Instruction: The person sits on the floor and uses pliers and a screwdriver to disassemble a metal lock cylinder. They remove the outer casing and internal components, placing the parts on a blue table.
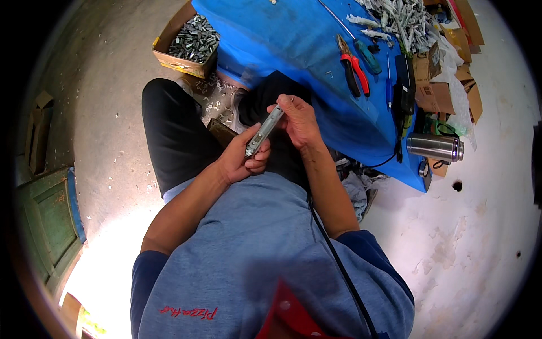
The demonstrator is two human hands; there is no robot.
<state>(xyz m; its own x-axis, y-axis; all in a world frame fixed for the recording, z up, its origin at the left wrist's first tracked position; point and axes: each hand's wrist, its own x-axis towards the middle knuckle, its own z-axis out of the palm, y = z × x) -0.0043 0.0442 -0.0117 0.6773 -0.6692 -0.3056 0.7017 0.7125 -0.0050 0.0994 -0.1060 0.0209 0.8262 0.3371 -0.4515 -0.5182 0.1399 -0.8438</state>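
Note:
A narrow grey metal part, long and slotted like a piece of hardware, slants up to the right above my lap. Its lower end lies in my left hand, with the thumb along one side and the fingers curled beneath. At the upper end, my right hand pinches the part between thumb and fingertips. Its exact kind I cannot make out. To the right of my hands is a table under a blue cloth.
Pliers with red and black handles, a teal-handled screwdriver and a heap of metal strips lie on the cloth. A steel flask lies at the right. A cardboard box of small metal parts stands on the floor.

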